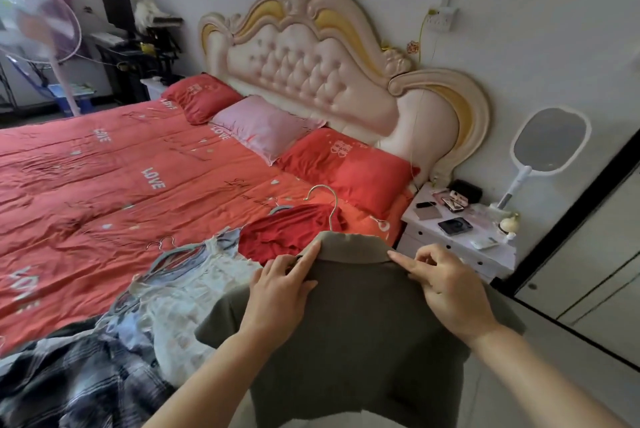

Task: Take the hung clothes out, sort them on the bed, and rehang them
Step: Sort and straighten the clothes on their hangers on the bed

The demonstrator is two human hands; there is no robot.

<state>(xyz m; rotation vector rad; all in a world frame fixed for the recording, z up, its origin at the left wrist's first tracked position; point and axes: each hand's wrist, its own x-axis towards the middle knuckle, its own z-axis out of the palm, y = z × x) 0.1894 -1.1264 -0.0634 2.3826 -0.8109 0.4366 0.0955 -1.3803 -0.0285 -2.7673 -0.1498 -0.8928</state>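
Holding a grey-green shirt [363, 341] up at the near side of the bed [86, 168], both hands work at its collar. The left hand [280, 289] pinches the collar's left side, with the index finger stretched along it. The right hand [450, 292] grips the right shoulder, its index finger touching the collar. The hanger [327, 199] hook rises above the collar. On the bed beside it lie a red garment [277, 233], a pale garment [194, 292] and a checked garment [69, 375].

Olive collared shirt [363, 341] on hanger [333, 216], upright; red top [277, 237], pale patterned garment [194, 296], plaid shirt [69, 375] flat on bed [86, 168].
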